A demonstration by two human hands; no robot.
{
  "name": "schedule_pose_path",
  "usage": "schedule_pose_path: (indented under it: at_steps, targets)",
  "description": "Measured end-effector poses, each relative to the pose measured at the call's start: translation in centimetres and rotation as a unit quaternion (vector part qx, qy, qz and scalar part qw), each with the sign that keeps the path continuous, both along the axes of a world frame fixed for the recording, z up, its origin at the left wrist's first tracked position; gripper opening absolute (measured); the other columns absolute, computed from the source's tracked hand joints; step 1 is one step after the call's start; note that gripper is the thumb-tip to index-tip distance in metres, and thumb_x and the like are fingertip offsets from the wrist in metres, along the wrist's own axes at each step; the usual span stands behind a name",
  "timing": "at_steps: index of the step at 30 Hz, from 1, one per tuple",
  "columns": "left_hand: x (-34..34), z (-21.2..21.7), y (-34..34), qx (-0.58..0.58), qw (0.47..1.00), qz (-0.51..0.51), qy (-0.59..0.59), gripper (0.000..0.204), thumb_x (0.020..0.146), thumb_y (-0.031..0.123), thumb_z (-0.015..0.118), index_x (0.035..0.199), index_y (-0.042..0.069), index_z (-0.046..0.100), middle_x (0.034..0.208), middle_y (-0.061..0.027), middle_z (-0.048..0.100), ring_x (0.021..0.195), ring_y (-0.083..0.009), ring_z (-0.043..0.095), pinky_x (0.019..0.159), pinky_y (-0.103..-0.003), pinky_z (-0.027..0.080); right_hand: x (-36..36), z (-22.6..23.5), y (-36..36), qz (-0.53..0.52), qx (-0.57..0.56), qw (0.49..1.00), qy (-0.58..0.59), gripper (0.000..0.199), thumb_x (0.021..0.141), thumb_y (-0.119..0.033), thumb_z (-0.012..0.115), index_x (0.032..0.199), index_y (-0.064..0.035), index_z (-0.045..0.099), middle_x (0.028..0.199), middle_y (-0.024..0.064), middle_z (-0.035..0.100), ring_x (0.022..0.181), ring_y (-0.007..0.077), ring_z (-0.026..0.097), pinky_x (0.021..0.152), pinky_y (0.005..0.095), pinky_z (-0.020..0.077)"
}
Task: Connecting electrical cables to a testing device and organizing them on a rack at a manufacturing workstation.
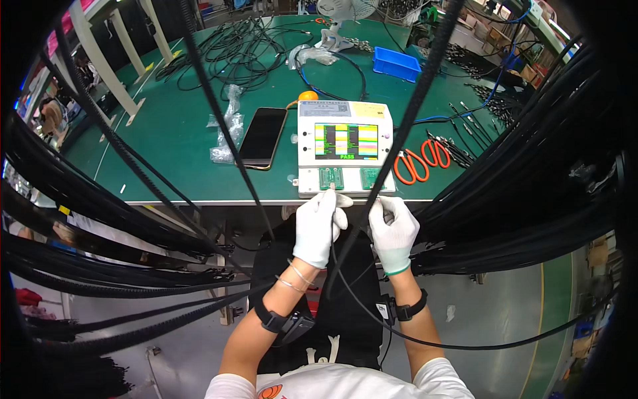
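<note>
A white tester box (306,159) with a lit color screen (345,141) stands at the table's front edge. Two small green circuit boards, a left one (330,176) and a right one (372,177), are set in its lower front. My left hand (318,226), in a white glove, pinches the end of a black cable (334,256) right at the left board. Whether its plug is fully seated cannot be seen. My right hand (395,229), also gloved, has thumb and forefinger closed just below the right board. A dark strand crosses there and hides what they hold.
Black braided cables (425,73) hang across the view, with thick bundles (531,193) at both sides. On the green table (179,126) are a phone (264,137), orange-handled scissors (412,166), plastic bags (229,130), a blue tray (397,64), a fan (335,36) and coiled cables (226,56).
</note>
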State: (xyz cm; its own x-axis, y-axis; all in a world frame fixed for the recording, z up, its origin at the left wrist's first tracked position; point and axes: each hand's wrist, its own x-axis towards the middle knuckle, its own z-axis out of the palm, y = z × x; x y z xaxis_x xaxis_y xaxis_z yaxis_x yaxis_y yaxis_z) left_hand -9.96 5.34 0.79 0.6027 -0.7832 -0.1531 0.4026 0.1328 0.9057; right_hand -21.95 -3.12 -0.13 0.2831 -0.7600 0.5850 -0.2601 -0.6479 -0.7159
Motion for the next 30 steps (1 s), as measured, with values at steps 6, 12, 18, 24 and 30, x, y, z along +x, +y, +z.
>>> schedule_pose_path:
  at_steps: [6,12,18,24,30]
  targets:
    - [0.9,-3.1,2.8,0.043,0.998,-0.051,0.0,0.042,0.105,0.031,0.042,0.096,0.0,0.068,0.058,0.0007,0.057,0.041,-0.0027,0.035,0.039,-0.02,0.025,0.7,-0.3,-0.3,0.0,-0.001,1.0,-0.022,0.008,0.084,-0.005,0.072,0.086,0.0,0.066,0.068,0.0087,0.062,0.053,0.0179,0.058,0.052,0.029,0.046]
    - [-1.7,-10.5,4.9,0.043,0.864,-0.309,-0.394,0.025,0.097,0.015,0.048,0.099,-0.003,0.065,0.063,-0.0119,0.06,0.06,-0.0256,0.063,0.059,-0.038,0.05,1.4,0.8,-0.4,-0.018,-0.067,0.997,0.021,0.008,0.083,-0.003,0.072,0.085,0.0018,0.065,0.065,0.007,0.06,0.05,0.0126,0.052,0.051,0.0261,0.0437]
    - [-8.7,-5.8,4.8,0.057,0.771,-0.464,-0.433,0.026,0.087,0.008,0.053,0.109,-0.002,0.064,0.093,-0.0196,0.068,0.083,-0.0319,0.068,0.076,-0.043,0.053,-0.2,3.6,-0.8,-0.038,-0.106,0.978,0.174,0.009,0.082,-0.008,0.072,0.086,-0.0013,0.066,0.07,0.0105,0.062,0.056,0.0255,0.059,0.056,0.034,0.0492]
    - [2.5,0.6,8.2,-0.235,0.957,0.06,0.161,0.033,0.104,0.015,0.042,0.13,-0.002,0.054,0.075,-0.0052,0.063,0.041,-0.0023,0.033,0.035,-0.016,0.023,-5.2,19.4,3.4,-0.055,-0.315,0.915,0.244,0.012,0.081,-0.007,0.073,0.088,-0.0031,0.064,0.079,0.0094,0.065,0.066,0.0248,0.061,0.06,0.0345,0.05]
    - [2.7,3.2,7.1,-0.159,0.968,-0.091,0.173,0.037,0.105,0.025,0.044,0.127,-0.003,0.057,0.073,-0.0046,0.059,0.041,-0.0004,0.031,0.036,-0.018,0.023,-11.4,33.8,1.4,-0.338,-0.632,0.685,0.132,0.046,0.083,-0.011,0.076,0.127,-0.0152,0.066,0.087,0.0022,0.062,0.073,0.0107,0.056,0.064,0.0228,0.0447]
